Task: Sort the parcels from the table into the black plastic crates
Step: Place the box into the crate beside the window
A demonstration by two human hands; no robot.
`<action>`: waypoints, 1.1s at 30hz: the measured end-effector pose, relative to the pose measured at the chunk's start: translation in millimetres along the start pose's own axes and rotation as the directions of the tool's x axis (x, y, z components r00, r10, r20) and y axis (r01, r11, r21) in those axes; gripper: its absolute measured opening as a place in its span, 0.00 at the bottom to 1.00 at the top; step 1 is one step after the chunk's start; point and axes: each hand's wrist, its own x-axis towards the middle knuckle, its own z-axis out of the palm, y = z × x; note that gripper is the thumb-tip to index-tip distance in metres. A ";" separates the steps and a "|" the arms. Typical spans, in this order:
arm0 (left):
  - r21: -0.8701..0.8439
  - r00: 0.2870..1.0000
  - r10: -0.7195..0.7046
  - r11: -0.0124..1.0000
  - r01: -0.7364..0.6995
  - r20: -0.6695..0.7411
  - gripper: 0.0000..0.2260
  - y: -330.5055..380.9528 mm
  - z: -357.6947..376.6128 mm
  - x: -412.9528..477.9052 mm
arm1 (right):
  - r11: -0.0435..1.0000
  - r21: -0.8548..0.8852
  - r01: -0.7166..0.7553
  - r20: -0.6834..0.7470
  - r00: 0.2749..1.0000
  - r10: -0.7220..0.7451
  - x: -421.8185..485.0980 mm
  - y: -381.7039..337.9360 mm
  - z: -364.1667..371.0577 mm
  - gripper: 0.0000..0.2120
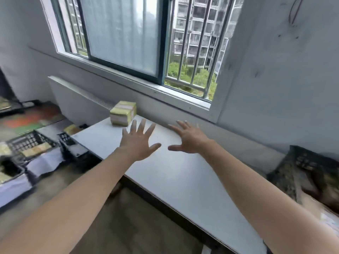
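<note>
Left hand [138,143]: fingers spread, holding nothing.
Right hand [189,138]: fingers spread, holding nothing.
Cardboard parcel [123,113]: on white table [183,176], just beyond left fingertips.

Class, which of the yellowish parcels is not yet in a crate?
The taped parcel on the table's far corner, just beyond the left hand; the others lie in black crates at left.

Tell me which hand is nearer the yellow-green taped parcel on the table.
Left. The left hand is just short of the yellow-green taped parcel; the right hand is farther right.
</note>
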 end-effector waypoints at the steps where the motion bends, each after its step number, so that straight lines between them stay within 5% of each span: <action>1: 0.006 1.000 -0.026 1.000 0.026 0.013 0.36 -15.1 2.7 3.4 | 1.000 0.010 0.021 -0.011 1.000 -0.021 18.1 -11.9 -0.2 0.44; 17: 0.060 0.959 -0.248 0.968 0.242 0.135 0.35 -214.0 71.7 169.5 | 0.986 0.115 0.123 -0.028 0.992 -0.120 339.6 -91.9 58.0 0.43; 33: -0.228 0.947 -0.171 0.945 0.236 0.272 0.35 -315.8 188.3 362.9 | 0.889 0.418 -0.185 0.192 0.975 0.112 518.6 -101.5 125.4 0.40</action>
